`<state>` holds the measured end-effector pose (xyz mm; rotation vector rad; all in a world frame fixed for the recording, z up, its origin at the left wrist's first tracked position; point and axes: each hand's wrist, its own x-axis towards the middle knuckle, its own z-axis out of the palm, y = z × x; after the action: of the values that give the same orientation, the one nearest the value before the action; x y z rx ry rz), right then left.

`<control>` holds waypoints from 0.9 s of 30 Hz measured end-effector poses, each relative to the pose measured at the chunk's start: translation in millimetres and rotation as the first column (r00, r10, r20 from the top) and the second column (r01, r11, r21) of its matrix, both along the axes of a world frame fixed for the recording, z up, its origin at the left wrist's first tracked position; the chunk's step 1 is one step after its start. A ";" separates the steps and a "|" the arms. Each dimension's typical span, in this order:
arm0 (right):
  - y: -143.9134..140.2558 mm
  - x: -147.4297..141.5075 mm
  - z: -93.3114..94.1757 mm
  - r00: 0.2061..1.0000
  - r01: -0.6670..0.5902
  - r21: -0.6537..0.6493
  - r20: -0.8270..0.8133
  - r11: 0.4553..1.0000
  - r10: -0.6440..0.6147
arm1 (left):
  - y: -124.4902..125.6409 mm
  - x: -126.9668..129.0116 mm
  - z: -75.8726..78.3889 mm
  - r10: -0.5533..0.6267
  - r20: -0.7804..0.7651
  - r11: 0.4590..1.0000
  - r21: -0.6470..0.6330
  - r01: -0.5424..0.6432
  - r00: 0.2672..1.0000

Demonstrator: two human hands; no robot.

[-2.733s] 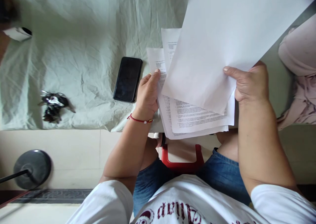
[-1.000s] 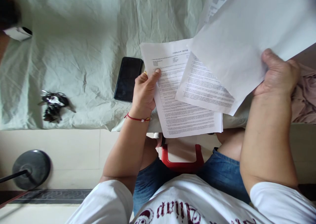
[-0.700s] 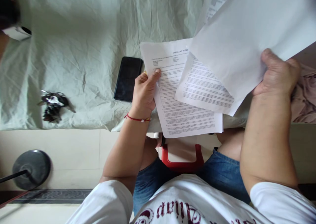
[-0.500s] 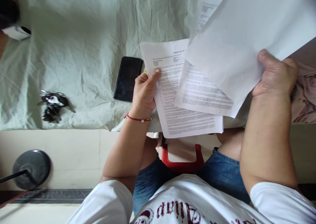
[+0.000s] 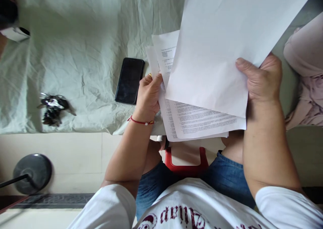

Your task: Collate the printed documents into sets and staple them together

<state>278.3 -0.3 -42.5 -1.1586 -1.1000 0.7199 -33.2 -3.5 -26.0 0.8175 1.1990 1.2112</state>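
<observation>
- The left hand (image 5: 148, 93) is curled closed on the left edge of a stack of printed pages (image 5: 194, 121), thumb on top and fingers underneath.
- The right hand (image 5: 261, 79) pinches a blank white sheet (image 5: 222, 44), thumb pressed flat on its front near the lower right corner, fingers hidden behind.
- The blank sheet is raised and tilted, overlapping most of the printed pages, which hang over the near edge of the bench (image 5: 75, 54).
- A black phone (image 5: 129, 80) lies face up on the wrinkled pale cloth, just beside the left hand.
- A bunch of keys (image 5: 53, 108) lies well apart to the left.
</observation>
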 end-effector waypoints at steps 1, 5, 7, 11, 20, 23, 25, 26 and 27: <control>0.3 -0.7 0.5 1.000 0.008 0.006 0.002 1.000 -0.008 | 0.5 0.1 -0.2 0.002 -0.002 1.000 -0.008 -0.002 1.000; -0.9 -4.4 2.1 1.000 0.009 0.005 -0.024 1.000 -0.009 | 2.4 -0.3 0.4 0.010 -0.011 0.999 -0.041 -0.010 1.000; -3.6 -8.9 2.5 0.999 0.006 0.006 -0.043 1.000 -0.005 | 3.3 -0.6 0.6 0.024 -0.018 0.999 -0.039 -0.025 1.000; -10.7 -23.0 3.4 1.000 0.005 -0.021 -0.027 1.000 -0.006 | 4.7 -2.3 -2.3 0.074 -0.039 0.997 -0.009 -0.074 0.996; -12.7 -31.7 0.0 0.997 0.032 0.007 0.063 0.999 -0.032 | 2.2 1.0 -4.6 0.166 0.041 0.986 -0.026 -0.165 0.985; -11.4 -30.0 -3.2 0.995 0.022 0.046 0.096 0.999 -0.026 | -2.0 6.6 3.5 0.188 0.146 0.982 0.000 -0.190 0.971; -11.2 -29.8 -4.2 0.994 0.023 0.071 0.105 0.997 -0.030 | -3.8 9.4 8.2 0.150 0.220 0.987 0.030 -0.160 0.964; -11.4 -29.9 -4.4 0.994 0.021 0.077 0.109 0.997 -0.030 | -4.1 10.4 10.2 0.123 0.248 0.990 0.037 -0.137 0.961; -11.7 -30.1 -4.5 0.993 0.018 0.080 0.113 0.997 -0.027 | -4.2 11.3 11.9 0.103 0.266 0.993 0.034 -0.116 0.958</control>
<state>248.2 -11.9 -47.0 -1.1544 -1.1990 0.5937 -21.9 -7.7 -14.2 0.6081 1.0091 1.3980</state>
